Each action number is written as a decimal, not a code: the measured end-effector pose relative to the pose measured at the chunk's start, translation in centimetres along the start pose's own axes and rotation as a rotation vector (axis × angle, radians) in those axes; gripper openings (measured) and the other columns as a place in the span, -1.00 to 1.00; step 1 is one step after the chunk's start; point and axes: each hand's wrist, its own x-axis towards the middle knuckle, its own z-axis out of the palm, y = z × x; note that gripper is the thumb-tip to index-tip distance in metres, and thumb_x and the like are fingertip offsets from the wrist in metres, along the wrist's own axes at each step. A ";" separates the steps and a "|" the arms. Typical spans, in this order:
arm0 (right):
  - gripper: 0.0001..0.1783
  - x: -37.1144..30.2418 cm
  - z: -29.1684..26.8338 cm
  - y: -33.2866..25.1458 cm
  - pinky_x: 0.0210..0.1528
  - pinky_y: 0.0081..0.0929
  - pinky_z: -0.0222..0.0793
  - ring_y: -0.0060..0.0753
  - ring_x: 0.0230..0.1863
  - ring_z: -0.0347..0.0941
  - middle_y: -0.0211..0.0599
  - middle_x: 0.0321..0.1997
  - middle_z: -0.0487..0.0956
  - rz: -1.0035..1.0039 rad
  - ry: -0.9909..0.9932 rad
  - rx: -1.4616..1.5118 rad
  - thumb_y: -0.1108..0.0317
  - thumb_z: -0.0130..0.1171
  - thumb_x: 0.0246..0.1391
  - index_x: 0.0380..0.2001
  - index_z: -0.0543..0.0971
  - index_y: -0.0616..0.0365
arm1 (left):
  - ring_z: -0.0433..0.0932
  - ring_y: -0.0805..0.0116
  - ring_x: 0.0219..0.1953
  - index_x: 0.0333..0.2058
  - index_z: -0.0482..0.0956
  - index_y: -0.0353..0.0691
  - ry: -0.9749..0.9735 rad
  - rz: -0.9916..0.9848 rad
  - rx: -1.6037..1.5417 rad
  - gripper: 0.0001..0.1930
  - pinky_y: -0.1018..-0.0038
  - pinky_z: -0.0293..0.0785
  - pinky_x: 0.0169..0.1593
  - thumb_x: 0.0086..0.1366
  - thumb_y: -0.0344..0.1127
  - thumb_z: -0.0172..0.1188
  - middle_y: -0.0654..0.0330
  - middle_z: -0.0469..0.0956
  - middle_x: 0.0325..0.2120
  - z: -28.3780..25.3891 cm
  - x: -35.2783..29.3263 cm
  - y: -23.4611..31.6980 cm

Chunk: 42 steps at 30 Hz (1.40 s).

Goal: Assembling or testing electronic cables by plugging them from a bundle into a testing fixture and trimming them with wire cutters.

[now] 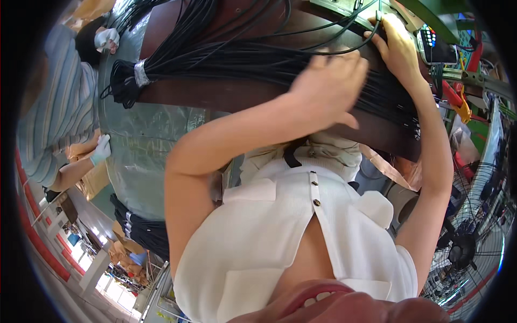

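Observation:
A long bundle of thin black cables (231, 60) lies across the dark brown tabletop (215, 96). Over the bundle's right part is my left hand (331, 83), slightly blurred, its fingers loosely bent and its thumb held well apart. What lies under its fingertips is partly hidden. Farther right, my right hand (398, 48) pinches a black cable (372, 33) near its end, close to the metal plate of a green machine (344, 12). A silvery band (141, 73) ties the bundle's left end, where the cables form loops.
A co-worker in a striped shirt (64, 97) with gloved hands is at the left, beside a plastic-covered table (145, 145). Another tied cable bundle (145, 231) hangs lower left. Right of me are a keypad device (437, 48), red-and-yellow pliers (460, 103) and a fan (462, 250).

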 end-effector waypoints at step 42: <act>-0.58 -11.5 2.0 -7.6 -0.17 -0.37 0.41 -0.28 -0.17 0.50 -0.34 -0.22 0.57 0.198 0.236 0.428 0.30 0.25 -0.08 -0.07 0.56 0.08 | 0.16 0.65 -0.77 -0.27 0.55 -0.27 -0.802 -0.355 -1.745 -0.64 0.63 0.07 -0.66 0.40 -0.06 0.01 0.39 0.32 -0.77 -4.4 8.7 4.6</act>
